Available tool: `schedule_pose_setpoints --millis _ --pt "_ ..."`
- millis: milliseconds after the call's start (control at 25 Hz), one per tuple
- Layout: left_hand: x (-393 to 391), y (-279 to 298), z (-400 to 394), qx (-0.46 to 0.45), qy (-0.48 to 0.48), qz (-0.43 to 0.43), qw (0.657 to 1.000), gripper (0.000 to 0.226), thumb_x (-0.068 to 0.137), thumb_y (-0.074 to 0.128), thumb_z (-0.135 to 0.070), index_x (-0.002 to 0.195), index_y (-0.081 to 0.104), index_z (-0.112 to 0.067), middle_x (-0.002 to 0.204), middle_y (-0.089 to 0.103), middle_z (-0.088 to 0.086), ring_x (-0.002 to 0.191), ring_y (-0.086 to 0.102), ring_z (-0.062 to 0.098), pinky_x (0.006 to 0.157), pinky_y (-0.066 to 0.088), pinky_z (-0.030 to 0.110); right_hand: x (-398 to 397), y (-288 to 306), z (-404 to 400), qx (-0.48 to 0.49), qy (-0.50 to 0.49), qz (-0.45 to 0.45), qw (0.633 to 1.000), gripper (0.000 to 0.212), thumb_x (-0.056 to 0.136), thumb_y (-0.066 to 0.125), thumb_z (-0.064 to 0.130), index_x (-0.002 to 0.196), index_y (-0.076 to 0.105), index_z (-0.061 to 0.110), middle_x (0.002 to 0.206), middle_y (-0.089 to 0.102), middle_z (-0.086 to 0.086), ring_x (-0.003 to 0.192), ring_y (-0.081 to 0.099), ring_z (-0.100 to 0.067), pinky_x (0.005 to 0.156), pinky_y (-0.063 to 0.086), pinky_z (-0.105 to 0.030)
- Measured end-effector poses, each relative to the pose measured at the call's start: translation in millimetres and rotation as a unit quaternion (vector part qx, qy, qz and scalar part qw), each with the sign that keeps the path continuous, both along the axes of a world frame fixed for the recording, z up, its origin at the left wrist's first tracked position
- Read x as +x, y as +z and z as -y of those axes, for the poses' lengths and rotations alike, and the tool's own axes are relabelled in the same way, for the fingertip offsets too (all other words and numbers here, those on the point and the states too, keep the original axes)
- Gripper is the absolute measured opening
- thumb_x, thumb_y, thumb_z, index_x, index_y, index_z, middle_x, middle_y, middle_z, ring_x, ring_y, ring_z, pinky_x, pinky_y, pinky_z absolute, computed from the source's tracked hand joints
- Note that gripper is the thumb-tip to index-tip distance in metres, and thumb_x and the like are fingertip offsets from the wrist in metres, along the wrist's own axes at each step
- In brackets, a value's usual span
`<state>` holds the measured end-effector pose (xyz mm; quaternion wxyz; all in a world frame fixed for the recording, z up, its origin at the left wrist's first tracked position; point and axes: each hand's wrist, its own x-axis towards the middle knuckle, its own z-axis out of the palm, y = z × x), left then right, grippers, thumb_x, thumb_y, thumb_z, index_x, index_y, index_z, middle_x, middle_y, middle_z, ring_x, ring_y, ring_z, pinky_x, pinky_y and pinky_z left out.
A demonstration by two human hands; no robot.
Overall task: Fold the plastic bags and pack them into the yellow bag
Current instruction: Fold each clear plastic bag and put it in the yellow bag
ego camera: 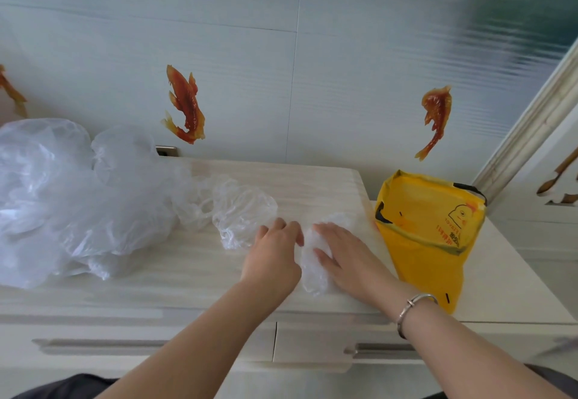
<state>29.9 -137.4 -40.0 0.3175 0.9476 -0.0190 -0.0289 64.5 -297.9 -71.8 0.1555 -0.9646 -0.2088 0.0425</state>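
A narrow, partly folded strip of clear, crinkled plastic bag (312,261) lies on the pale wood-grain cabinet top (175,270), running near to far between the two hands. The right hand (347,258) rests flat on its right side, fingers straight and spread, pressing the plastic down. The left hand (275,254) is at the strip's left edge with fingers bent down onto it; whether they pinch the plastic or only press it I cannot tell. A thin silver bangle (409,308) circles the right wrist.

Just left of the left hand, touching its far side, lies a loose crumpled clear plastic bag (240,211). Farther left, a large heap of clear plastic bags (68,198) covers the far left of the top.

Right of the right hand, just beyond the strip, the yellow plastic bag with black handles and a printed duck (431,236) stands slumped with its mouth open. Orange fish stickers (186,104) decorate the white wall behind.
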Motion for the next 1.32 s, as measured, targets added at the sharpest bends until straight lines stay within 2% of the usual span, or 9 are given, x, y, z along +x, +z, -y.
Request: schedule_pose_setpoints --millis 120,240,400,560,840,1040,1160,1240,1320 --pt "6 -6 3 0.003 -0.061 0.013 0.998 0.064 0.068 0.038 0.012 0.119 0.056 -0.022 0.115 0.047 -0.006 0.104 0.039 0.017 0.085 0.042 0.027 0 13 8 0.134 -0.024 0.055 0.989 0.038 0.1 0.042 0.015 0.138 0.044 0.022 0.145 0.042 0.005 0.138 0.032 -0.009 0.11 0.023 -0.014" --pt "12 -14 3 -0.028 -0.045 -0.026 0.998 0.052 0.075 0.042 0.008 0.116 0.062 -0.019 0.112 0.048 -0.003 0.098 0.051 0.018 0.081 0.048 0.028 -3 27 23 0.1 0.005 0.137 0.986 0.037 0.087 0.049 -0.003 0.112 0.058 0.022 0.116 0.052 0.008 0.118 0.045 -0.011 0.099 0.038 -0.02" --pt "16 -15 6 -0.068 0.021 -0.07 0.995 0.033 0.085 0.05 0.002 0.11 0.067 -0.012 0.111 0.06 0.002 0.095 0.06 0.019 0.07 0.046 0.022 -17 23 31 -0.064 0.113 0.122 0.984 0.045 0.084 0.055 0.01 0.124 0.052 0.028 0.122 0.045 0.012 0.12 0.035 -0.011 0.104 0.031 -0.025" --pt "16 -14 8 -0.175 0.055 -0.17 0.968 0.031 0.078 0.057 0.01 0.102 0.069 -0.004 0.105 0.068 0.016 0.097 0.066 0.03 0.083 0.057 0.037 -21 11 28 -0.067 0.122 0.117 0.983 0.037 0.087 0.056 0.027 0.124 0.055 0.027 0.124 0.052 0.012 0.119 0.043 -0.01 0.102 0.031 -0.022" --pt "5 -10 15 0.037 -0.093 0.006 0.995 0.059 0.07 0.051 0.003 0.124 0.046 -0.021 0.12 0.041 -0.005 0.109 0.035 0.02 0.088 0.037 0.025 -17 16 29 0.164 -0.036 -0.06 0.984 0.017 0.094 0.052 0.024 0.094 0.068 0.018 0.093 0.067 0.003 0.089 0.06 -0.012 0.081 0.05 -0.037" --pt "16 -25 22 -0.075 0.009 -0.015 0.997 0.011 0.084 0.063 -0.025 0.082 0.054 -0.017 0.083 0.055 -0.003 0.086 0.051 0.022 0.07 0.041 0.027 -9 19 23 0.247 -0.159 -0.105 0.95 0.028 0.092 0.05 0.022 0.065 0.058 0.015 0.064 0.052 0.0 0.065 0.048 -0.016 0.059 0.033 -0.031" --pt "23 -25 25 -0.132 0.05 -0.06 0.988 0.026 0.089 0.06 -0.025 0.066 0.055 -0.016 0.058 0.046 -0.006 0.058 0.046 0.013 0.05 0.032 0.022 0 14 23 0.248 -0.199 -0.095 0.943 0.025 0.091 0.052 0.022 0.067 0.05 0.014 0.063 0.047 0.002 0.063 0.045 -0.015 0.058 0.032 -0.031" --pt "26 -23 26 -0.141 0.068 -0.082 0.984 0.032 0.09 0.059 -0.022 0.06 0.053 -0.016 0.053 0.043 -0.005 0.051 0.041 0.01 0.047 0.029 0.022 1 13 20 0.231 -0.203 -0.044 0.95 0.009 0.09 0.056 0.021 0.083 0.051 0.018 0.074 0.054 0.005 0.068 0.051 -0.01 0.059 0.038 -0.025" --pt "29 -23 27 -0.148 0.08 -0.1 0.981 0.034 0.089 0.059 -0.02 0.056 0.05 -0.017 0.052 0.043 -0.004 0.049 0.041 0.011 0.046 0.028 0.021 -1 17 18 0.242 -0.172 0.047 0.954 0.014 0.087 0.06 0.014 0.09 0.047 0.019 0.078 0.053 0.004 0.069 0.051 -0.008 0.056 0.038 -0.018"
